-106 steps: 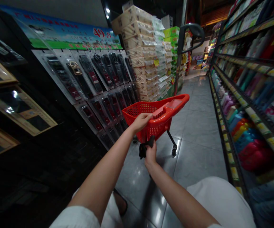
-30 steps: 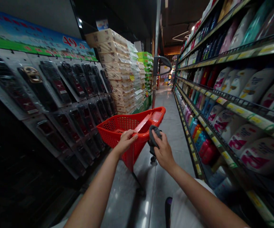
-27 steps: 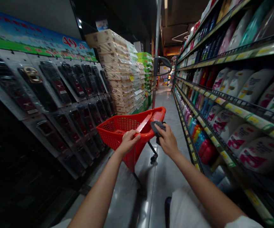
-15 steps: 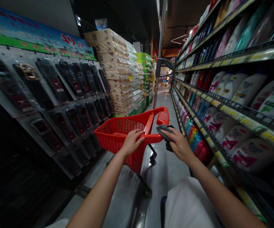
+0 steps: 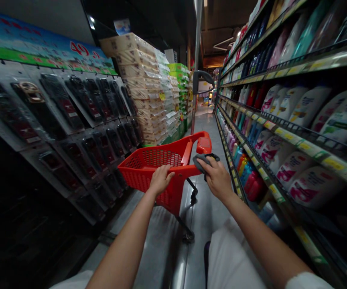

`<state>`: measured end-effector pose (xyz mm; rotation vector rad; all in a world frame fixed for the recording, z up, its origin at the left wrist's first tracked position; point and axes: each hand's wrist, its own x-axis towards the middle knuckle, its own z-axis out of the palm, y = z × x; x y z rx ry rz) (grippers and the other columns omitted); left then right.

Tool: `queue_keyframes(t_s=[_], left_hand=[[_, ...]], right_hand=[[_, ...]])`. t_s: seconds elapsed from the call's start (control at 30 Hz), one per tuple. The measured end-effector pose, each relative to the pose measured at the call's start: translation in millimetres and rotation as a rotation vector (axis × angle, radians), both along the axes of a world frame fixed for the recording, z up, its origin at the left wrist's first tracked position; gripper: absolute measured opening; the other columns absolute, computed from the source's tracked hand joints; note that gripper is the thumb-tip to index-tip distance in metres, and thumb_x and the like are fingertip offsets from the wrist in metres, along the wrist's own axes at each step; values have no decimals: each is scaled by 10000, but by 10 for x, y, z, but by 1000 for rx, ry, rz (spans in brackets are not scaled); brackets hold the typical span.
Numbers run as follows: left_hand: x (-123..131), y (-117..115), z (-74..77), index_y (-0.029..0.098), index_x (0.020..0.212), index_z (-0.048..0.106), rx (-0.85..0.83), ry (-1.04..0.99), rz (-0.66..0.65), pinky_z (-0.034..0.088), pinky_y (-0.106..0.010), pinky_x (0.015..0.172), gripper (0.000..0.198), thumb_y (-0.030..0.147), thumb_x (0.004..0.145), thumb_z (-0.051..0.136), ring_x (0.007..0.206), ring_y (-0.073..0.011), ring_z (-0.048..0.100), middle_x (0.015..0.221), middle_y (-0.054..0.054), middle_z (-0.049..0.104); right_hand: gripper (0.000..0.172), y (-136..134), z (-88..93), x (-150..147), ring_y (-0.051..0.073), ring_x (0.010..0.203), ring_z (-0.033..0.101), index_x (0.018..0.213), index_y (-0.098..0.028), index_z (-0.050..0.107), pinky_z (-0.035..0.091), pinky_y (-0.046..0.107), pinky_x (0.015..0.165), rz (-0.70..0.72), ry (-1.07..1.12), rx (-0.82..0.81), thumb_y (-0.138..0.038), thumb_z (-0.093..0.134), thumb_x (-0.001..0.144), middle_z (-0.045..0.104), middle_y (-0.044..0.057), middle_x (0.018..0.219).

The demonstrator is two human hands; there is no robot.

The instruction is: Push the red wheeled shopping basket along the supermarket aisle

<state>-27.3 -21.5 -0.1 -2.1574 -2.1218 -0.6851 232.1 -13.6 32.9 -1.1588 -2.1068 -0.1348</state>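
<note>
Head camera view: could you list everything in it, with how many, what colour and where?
Cart: 1, red, centre
Cloth: 1, grey, at the cart's right-hand end
Packaged belts: many, mostly black, hanging at left
Sign: 1, blue and green with red print, above the belts
Boxes: many, tan, stacked beyond the belts
Packs: several, green, past the boxes
Pole: 1, silver, beyond the cart
Loop: 1, black, on the pole
Shelves: several, dark, along the right
Bottles: too many to count, many colours, on the shelves
Floor: 1, grey, tiled, below
Lower left: too dark to tell
Clothing: uncounted, white, bottom
Left hand: 1, bare, on the cart's near edge
Right hand: 1, bare, holding the cloth
</note>
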Motion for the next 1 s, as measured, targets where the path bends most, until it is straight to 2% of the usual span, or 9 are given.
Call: queue_keyframes(t_s=[0.17, 0.33, 0.4, 0.5, 0.53, 0.63, 0.7, 0.87, 1.0], left_hand=[[290, -40, 21, 196, 1241, 544, -5, 79, 111, 414, -365, 1005, 338, 397, 998, 424, 1145, -241, 550, 1202, -98, 616], [526, -93, 1, 187, 1261, 555, 19, 104, 182, 410, -399, 1009, 380, 424, 998, 417, 1143, -262, 561, 1203, -116, 633], [479, -115, 18, 188, 1284, 553, 13, 82, 109, 405, -392, 1027, 388, 413, 1006, 401, 1164, -254, 566, 1224, -109, 643], [255, -149, 88, 205, 1378, 495, -27, 20, -125, 397, -322, 1053, 414, 377, 1020, 380, 1237, -199, 554, 1349, -81, 617], [160, -165, 111, 202, 1381, 496, -37, 17, -137, 394, -316, 1057, 419, 379, 1022, 373, 1252, -196, 551, 1374, -83, 606], [-87, -232, 122, 186, 1168, 629, -161, 109, 12, 438, -342, 977, 402, 390, 1033, 311, 1142, -229, 619, 1193, -98, 695], [-171, -282, 73, 185, 1051, 645, -229, 171, 75, 459, -332, 899, 409, 390, 1036, 291, 1047, -229, 657, 1103, -96, 718], [-146, -356, -80, 213, 1029, 626, -180, 192, 114, 443, -294, 882, 398, 395, 1042, 271, 1050, -200, 657, 1104, -57, 725], [-125, -402, -117, 228, 1038, 629, -153, 172, 99, 438, -279, 890, 389, 407, 1040, 283, 1057, -187, 653, 1118, -38, 726]], right_hand=[[618, 167, 31, 48, 232, 1054, 545, 1350, -294, 619, 494, 353, 934, -141, 89, -7, -40, 438, 816, 536, 31, 1423], [622, -16, -95, -17, 284, 1033, 495, 1434, -326, 535, 504, 400, 850, -201, -75, 37, -84, 454, 867, 484, 45, 1483], [608, -31, -105, -3, 288, 1023, 480, 1429, -350, 537, 496, 406, 846, -208, -113, 34, -96, 451, 882, 488, 32, 1481], [580, 86, -53, 39, 271, 1024, 477, 1403, -341, 563, 482, 386, 872, -240, -84, -12, -99, 444, 890, 484, 24, 1477], [574, 139, -31, 40, 266, 1025, 478, 1399, -332, 568, 480, 377, 871, -258, -63, -32, -99, 444, 889, 475, 26, 1484], [558, 241, -9, -57, 271, 1032, 477, 1397, -304, 571, 487, 365, 838, -333, -5, -93, -110, 443, 890, 441, 40, 1509], [539, 220, -54, -224, 284, 1042, 474, 1403, -298, 569, 497, 369, 809, -369, 4, -125, -132, 434, 908, 430, 48, 1522], [568, -75, -317, -769, 277, 1025, 488, 1462, -328, 500, 522, 389, 795, -239, -139, -151, -145, 406, 933, 430, 64, 1534], [593, -191, -399, -827, 266, 1029, 497, 1511, -370, 404, 527, 375, 764, -38, -328, -129, -168, 366, 955, 410, 38, 1558]])
